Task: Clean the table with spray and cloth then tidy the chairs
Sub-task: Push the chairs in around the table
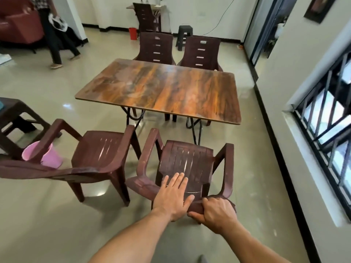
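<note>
A brown wood-grain table [161, 88] stands in the middle of the room. In front of me is a maroon plastic armchair [187, 158], its seat facing the table. My right hand [216, 213] grips the top edge of its backrest. My left hand [173, 196] lies flat with straight fingers on the backrest beside it. A second maroon armchair [98, 154] stands to the left, angled away from the table. Two more maroon chairs [155, 47] [202, 52] are pushed in at the table's far side. No spray bottle or cloth is in view.
A pink bucket [50, 156] sits on the floor behind the left chair's arm, beside a dark stool [15, 114]. A person [55, 35] stands at the far left. A wall with a barred window [326, 118] runs along the right. A dark stool [184, 35] and red bin [133, 33] stand far back.
</note>
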Demonstrator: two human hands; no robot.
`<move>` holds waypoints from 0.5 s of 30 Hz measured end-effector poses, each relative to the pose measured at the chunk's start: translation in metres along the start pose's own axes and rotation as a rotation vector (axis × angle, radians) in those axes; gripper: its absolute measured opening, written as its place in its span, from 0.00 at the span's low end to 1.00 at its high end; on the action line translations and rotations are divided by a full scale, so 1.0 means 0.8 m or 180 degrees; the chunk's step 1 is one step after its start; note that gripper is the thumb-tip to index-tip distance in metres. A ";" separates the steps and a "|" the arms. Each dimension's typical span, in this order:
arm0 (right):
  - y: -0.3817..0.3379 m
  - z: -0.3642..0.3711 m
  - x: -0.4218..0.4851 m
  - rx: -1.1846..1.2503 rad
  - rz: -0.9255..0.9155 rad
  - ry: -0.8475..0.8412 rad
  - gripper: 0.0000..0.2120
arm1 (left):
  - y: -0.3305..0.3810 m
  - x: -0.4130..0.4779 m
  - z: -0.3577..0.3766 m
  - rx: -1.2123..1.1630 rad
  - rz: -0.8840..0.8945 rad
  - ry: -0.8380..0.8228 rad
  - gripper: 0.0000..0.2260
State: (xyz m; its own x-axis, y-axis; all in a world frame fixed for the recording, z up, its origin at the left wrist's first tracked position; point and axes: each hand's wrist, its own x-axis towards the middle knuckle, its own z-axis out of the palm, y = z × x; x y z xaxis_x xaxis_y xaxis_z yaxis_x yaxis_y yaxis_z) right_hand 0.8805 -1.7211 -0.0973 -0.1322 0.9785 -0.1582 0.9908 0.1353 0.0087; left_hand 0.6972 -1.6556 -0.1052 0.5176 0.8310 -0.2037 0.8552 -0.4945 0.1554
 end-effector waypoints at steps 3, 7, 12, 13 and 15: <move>0.018 -0.009 0.014 0.0081 -0.0126 -0.0039 0.42 | 0.005 0.023 -0.002 0.0036 -0.0007 -0.0081 0.34; 0.033 -0.019 0.025 0.0058 -0.0196 0.0011 0.41 | 0.009 0.038 -0.007 -0.0003 -0.0050 -0.0113 0.32; 0.058 -0.021 0.041 0.0112 -0.0232 -0.0013 0.41 | 0.019 0.051 -0.006 0.0060 -0.0132 -0.0158 0.32; 0.060 -0.020 0.044 0.0115 -0.0243 -0.0012 0.41 | 0.019 0.051 -0.006 0.0083 -0.0167 -0.0152 0.33; 0.061 -0.016 0.050 0.0158 -0.0280 0.0000 0.42 | 0.015 0.051 -0.008 0.0104 -0.0228 -0.0160 0.39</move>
State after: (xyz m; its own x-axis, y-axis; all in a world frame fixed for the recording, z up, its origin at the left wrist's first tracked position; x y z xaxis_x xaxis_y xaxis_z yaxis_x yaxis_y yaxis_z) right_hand 0.9233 -1.6730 -0.0910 -0.2188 0.9632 -0.1563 0.9756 0.2128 -0.0543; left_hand 0.7287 -1.6260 -0.1056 0.4551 0.8512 -0.2615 0.8901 -0.4429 0.1073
